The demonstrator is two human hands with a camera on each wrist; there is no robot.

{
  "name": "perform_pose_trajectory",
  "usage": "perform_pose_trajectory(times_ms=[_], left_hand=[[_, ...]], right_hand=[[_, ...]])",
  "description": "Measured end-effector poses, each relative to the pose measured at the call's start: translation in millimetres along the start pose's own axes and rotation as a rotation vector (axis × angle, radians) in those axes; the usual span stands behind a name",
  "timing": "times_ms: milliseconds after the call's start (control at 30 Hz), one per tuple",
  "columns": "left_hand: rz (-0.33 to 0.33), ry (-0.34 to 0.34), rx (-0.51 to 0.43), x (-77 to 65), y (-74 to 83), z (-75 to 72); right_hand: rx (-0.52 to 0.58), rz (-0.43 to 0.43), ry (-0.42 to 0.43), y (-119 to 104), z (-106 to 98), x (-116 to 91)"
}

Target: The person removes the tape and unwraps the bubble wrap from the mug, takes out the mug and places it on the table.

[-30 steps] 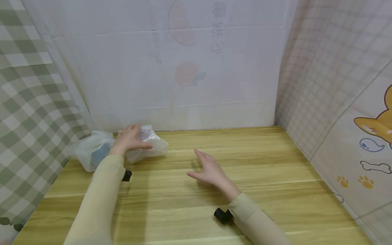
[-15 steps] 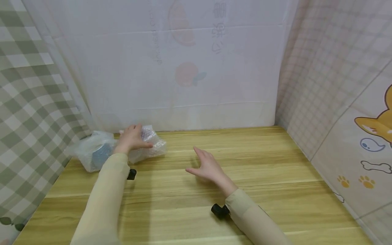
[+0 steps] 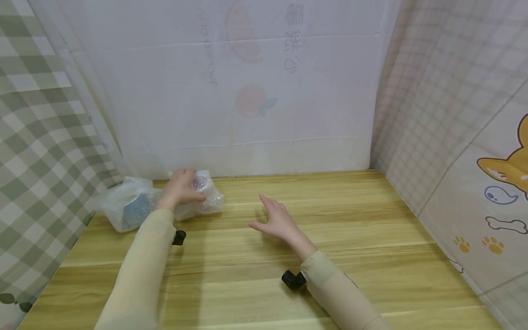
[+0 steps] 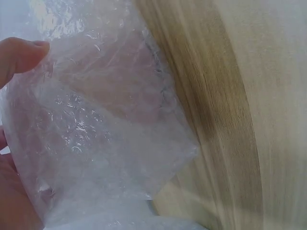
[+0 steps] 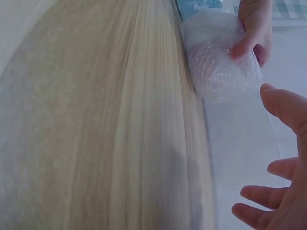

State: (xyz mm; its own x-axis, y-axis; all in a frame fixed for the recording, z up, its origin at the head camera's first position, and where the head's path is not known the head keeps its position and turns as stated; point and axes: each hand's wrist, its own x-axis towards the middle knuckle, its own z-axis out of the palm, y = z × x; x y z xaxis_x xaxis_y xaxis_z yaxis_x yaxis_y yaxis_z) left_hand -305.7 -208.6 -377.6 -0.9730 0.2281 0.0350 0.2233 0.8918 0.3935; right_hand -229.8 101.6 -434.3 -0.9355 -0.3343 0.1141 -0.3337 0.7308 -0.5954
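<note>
My left hand (image 3: 180, 189) grips a bubble-wrapped bundle (image 3: 210, 192) at the back left of the table, thumb on the near side. Something pinkish shows faintly through the wrap; what it is cannot be told. In the left wrist view the crinkled clear bubble wrap (image 4: 100, 143) fills the space beside my thumb (image 4: 24, 55). Left of this hand sits a second clear-wrapped bundle (image 3: 119, 201) with a light blue round thing (image 3: 137, 211) inside. Over mid-table my right hand (image 3: 280, 222) holds nothing, fingers and thumb spread, apart from the bundles.
The wood-grain table (image 3: 350, 229) meets a white printed sheet (image 3: 268, 151) at the back. A green checked cloth (image 3: 45, 137) hangs at the left, and a pale gridded cloth with a cartoon print (image 3: 445, 137) at the right.
My left hand has shifted slightly to the right along the bundle. The right hand has drifted a little left and away from me, still spread.
</note>
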Motion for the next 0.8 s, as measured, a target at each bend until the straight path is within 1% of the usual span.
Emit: perform_pose_trajectory(times_ms=[100, 233, 400, 500, 600, 667, 800], left_hand=[[0.054, -0.003, -0.001, -0.4, 5.8, 2.1], [0.144, -0.002, -0.003, -2.1, 15.2, 7.6], [0.278, 0.004, 0.027, -4.8, 26.4, 14.5], [0.349, 0.0, 0.046, -7.6, 37.1, 17.2], [0.398, -0.022, 0.046, -10.3, 49.5, 19.6], [0.426, -0.038, 0.041, -11.7, 58.0, 21.2], [0.488, -0.047, 0.029, -13.8, 73.8, 24.1]], right_hand=[[0.014, -0.012, 0.007, 1.5, -2.6, 0.6], [0.011, -0.048, 0.016, 5.2, -7.1, 0.4], [0.022, -0.072, 0.047, 8.5, -15.5, -2.1], [0.029, -0.071, 0.056, 12.2, -19.8, -4.3], [0.034, -0.081, 0.058, 17.8, -23.7, -6.8], [0.041, -0.097, 0.059, 21.6, -27.3, -8.8], [0.06, -0.14, 0.067, 29.4, -36.9, -13.7]])
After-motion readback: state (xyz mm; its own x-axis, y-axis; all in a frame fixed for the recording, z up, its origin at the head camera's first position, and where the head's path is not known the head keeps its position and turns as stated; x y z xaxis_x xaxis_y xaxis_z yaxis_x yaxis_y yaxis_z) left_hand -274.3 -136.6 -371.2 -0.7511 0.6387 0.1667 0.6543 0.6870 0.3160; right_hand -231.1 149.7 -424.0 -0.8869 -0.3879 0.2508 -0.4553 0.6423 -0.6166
